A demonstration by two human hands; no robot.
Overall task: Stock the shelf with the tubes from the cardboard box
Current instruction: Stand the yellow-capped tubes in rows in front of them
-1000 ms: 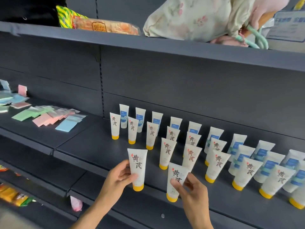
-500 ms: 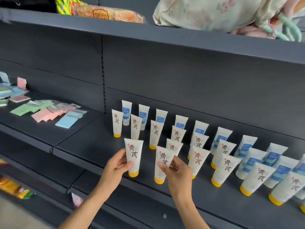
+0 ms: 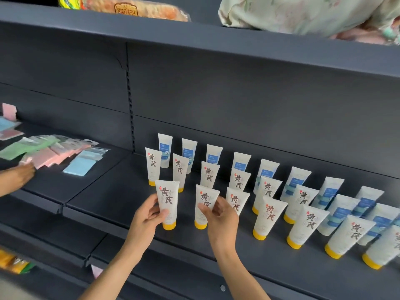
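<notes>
My left hand [image 3: 145,215] grips a white tube with a yellow cap [image 3: 167,201], standing cap-down near the front edge of the dark shelf [image 3: 112,195]. To its right, my right hand [image 3: 218,215] pinches a second yellow-capped tube [image 3: 204,202], upright in the same front row. Behind them stand rows of like yellow-capped tubes [image 3: 269,215] and, at the back, white tubes with blue labels [image 3: 165,149]. The cardboard box is out of view.
Flat pink, green and blue packets [image 3: 80,163] lie on the shelf section to the left, where another person's hand [image 3: 20,176] reaches in. A snack pack [image 3: 134,7] and a floral cloth bag [image 3: 303,14] sit on the upper shelf. A lower shelf holds orange packs [image 3: 13,262].
Both hands have moved the two tubes back and left from the shelf's front edge into line with the front row. Another person's hand has come in at the left.
</notes>
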